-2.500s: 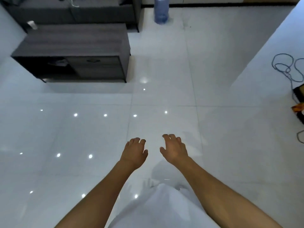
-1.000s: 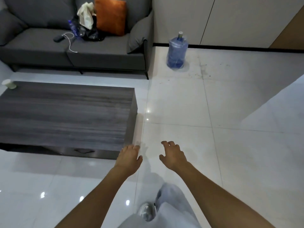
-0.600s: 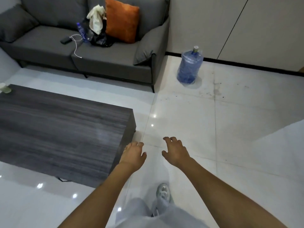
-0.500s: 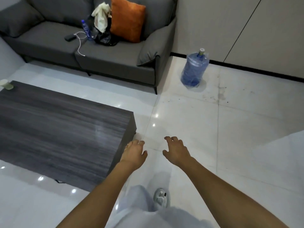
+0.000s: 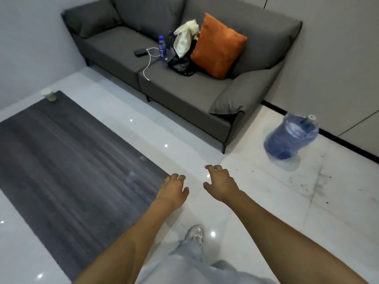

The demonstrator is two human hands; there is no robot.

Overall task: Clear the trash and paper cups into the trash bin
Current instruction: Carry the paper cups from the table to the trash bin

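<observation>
One paper cup (image 5: 48,95) in view, upright on the far left corner of the dark wood bench (image 5: 67,160), right at the edge and well apart from both hands. Left hand (image 5: 172,190) over the near right corner of the bench, right hand (image 5: 221,185) just beside it over the floor (image 5: 266,201); fingers of both apart and loosely curled, holding nothing. No trash bin anywhere in view, so no telling where the cup must go.

Likely troubles from here:
- Cup so close to the corner: easily knocked off onto the tiles by a hasty reach or a sideways brush. Contents not visible; possible spill if any liquid inside.
- Thin paper wall: apt to crumple or slop under too hard a squeeze.
- Long way round the bench, with a shoe (image 5: 194,234) near its corner: risk of a bumped shin or a slip on glossy tile.
- Grey sofa (image 5: 184,89) beyond, carrying a small water bottle (image 5: 162,46), a black bag (image 5: 180,62) with pale cloth or paper (image 5: 185,37) on top, a white cable (image 5: 148,62) and a dark device (image 5: 140,52): hard to tell trash from belongings; danger of binning something wanted.
- Large blue water jug (image 5: 291,138) on the floor at the right, leaning by the look of it: no trash, better left alone.
</observation>
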